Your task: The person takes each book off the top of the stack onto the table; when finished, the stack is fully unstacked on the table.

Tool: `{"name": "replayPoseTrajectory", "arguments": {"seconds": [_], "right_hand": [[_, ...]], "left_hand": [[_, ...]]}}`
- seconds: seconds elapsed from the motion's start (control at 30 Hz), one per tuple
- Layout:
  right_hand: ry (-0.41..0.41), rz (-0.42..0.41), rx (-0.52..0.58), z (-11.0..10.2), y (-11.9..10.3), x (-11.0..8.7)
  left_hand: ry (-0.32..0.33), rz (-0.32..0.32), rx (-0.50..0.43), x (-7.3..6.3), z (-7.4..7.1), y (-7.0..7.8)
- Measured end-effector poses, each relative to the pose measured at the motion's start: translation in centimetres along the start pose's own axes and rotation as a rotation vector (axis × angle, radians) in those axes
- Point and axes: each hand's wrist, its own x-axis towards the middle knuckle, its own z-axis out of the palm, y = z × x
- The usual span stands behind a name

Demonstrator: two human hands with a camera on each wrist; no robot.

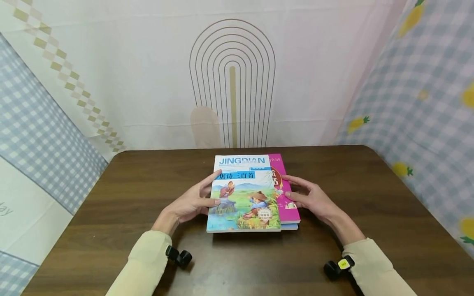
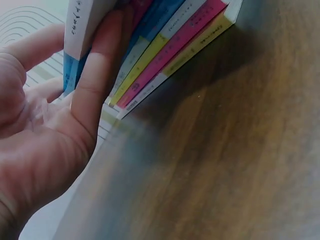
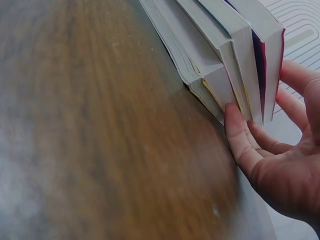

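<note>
A stack of books lies on the table, topped by a picture-covered poetry book (image 1: 244, 197) with a white and blue spine. Beneath it a magenta book (image 1: 290, 211) sticks out to the right. My left hand (image 1: 190, 201) grips the poetry book at its spine, thumb and forefinger over the cover edge and another finger below. On the other side, my right hand (image 1: 309, 197) touches the magenta book's edge with spread fingers. In the right wrist view one finger (image 3: 235, 117) rests against the lower books' page edges (image 3: 215, 82). Several coloured spines (image 2: 155, 55) show in the left wrist view.
The dark wooden table (image 1: 237, 267) extends around the stack. Behind it hangs a pale cloth (image 1: 155, 82) with an arch pattern, and a checked cloth (image 1: 418, 123) hangs at the right. Small black cameras (image 1: 179, 257) are strapped to both wrists.
</note>
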Motion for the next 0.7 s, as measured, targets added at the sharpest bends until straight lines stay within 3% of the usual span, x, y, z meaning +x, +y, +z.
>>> {"name": "replayPoseTrajectory", "arguments": {"seconds": [0.23,0.7], "right_hand": [[-0.009,-0.008,0.019,0.0,0.3,0.0],[-0.011,-0.011,0.041,0.1,0.0,-0.3]], "left_hand": [[0.010,0.044,-0.005,-0.9,-0.1,0.2],[0.134,0.084,0.041,-4.5,-2.3,1.7]]}}
